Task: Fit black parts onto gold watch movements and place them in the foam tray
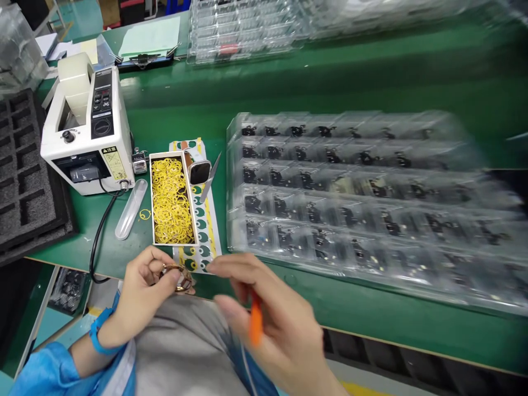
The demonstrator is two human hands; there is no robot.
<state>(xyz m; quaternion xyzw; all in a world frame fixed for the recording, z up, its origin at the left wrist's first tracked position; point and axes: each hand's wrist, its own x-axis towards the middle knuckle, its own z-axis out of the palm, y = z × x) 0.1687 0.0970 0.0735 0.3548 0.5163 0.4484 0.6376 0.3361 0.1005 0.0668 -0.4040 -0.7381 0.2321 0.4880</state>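
Note:
My left hand (150,283) pinches a small round copper-rimmed part (181,279) between thumb and fingers, just past the bench's front edge. To its right is my right hand (272,324), blurred by motion, with an orange stick-like tool (256,319) tucked in the palm. Its thumb and index finger point toward the part, apart from it. Beyond my left hand stands a white box (196,220) full of yellow ring-shaped pieces (173,203). A watch (199,172) and metal tweezers (211,177) lie beside it on a sticker sheet (210,236).
A white tape dispenser (88,132) stands at left, its black cable (97,242) hanging over the bench edge. Near it lies a clear plastic strip (132,209). Clear trays (350,264) holding small black parts cover the right side. Dark foam trays (28,209) sit far left.

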